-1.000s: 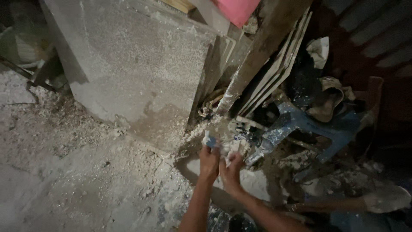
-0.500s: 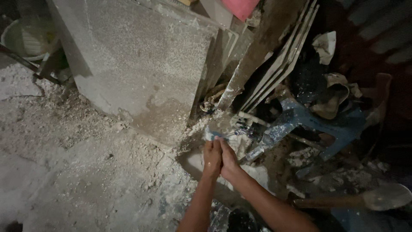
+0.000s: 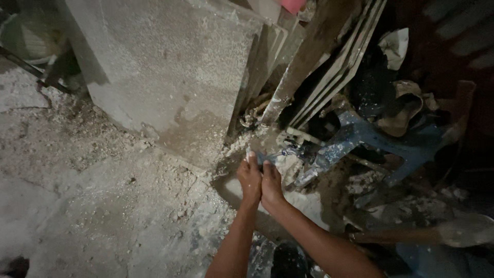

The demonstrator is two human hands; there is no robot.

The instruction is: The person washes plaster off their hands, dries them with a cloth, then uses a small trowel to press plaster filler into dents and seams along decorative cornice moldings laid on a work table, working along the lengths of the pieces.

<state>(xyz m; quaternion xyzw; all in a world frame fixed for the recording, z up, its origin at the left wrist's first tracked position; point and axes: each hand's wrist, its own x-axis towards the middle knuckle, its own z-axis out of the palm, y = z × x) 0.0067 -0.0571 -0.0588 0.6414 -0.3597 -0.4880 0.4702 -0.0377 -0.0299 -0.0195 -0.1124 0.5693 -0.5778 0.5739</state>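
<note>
Both hands meet low in the middle of the view, pressed side by side over a small pale-blue object point(image 3: 263, 156) that pokes out just past the fingertips. The left hand point(image 3: 250, 178) and the right hand point(image 3: 271, 181) lie knuckle to knuckle, fingers stretched forward and curled around the object; it appears to be gripped between them, though what it is cannot be told from here. It sits at the foot of the clutter, touching or just above a crumbly white lump point(image 3: 289, 167) of plaster or mortar.

A second ago the hands were slightly apart, with the lump showing between them; half a second ago they had come together, and now they stay joined and have pushed a little farther forward toward the debris. Judging from that, the grip has tightened onto the object rather than let go of it.

Just beyond the hands lies a spattered blue plastic piece point(image 3: 360, 139), tilted, amid dark rubbish. A rough plank point(image 3: 303, 67) leans up from the same spot, with thin boards point(image 3: 342, 64) stacked beside it. To the left stands a big grey slab point(image 3: 164, 72), upright against others. White rubble covers the floor point(image 3: 103, 206) in front of it. A pale sheet point(image 3: 303, 203) lies under the forearms.
</note>
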